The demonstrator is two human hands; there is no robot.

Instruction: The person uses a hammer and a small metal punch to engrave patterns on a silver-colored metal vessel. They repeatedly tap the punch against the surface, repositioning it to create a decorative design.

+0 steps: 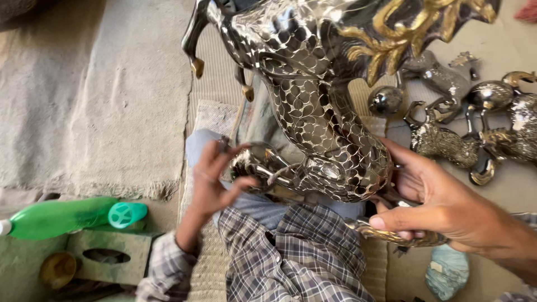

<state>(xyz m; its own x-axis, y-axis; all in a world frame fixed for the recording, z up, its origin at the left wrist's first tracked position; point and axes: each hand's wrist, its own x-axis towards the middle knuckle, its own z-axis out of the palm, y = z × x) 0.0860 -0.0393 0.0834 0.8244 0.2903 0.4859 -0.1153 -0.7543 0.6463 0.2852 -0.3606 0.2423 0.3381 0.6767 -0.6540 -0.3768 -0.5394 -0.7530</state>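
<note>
A large shiny metal animal figure with a scale pattern and gold mane lies head-down over my lap. My left hand touches its muzzle with fingers curled, pinching a small part there. My right hand supports the figure's head from the right and grips a curved gold-coloured metal piece under it. My checked shirt fills the bottom centre.
Several smaller silver and gold animal figures lie on the floor at the right. A green plastic bottle rests on a grey block at the lower left. Burlap cloth covers the floor at left. A bluish cloth bundle sits lower right.
</note>
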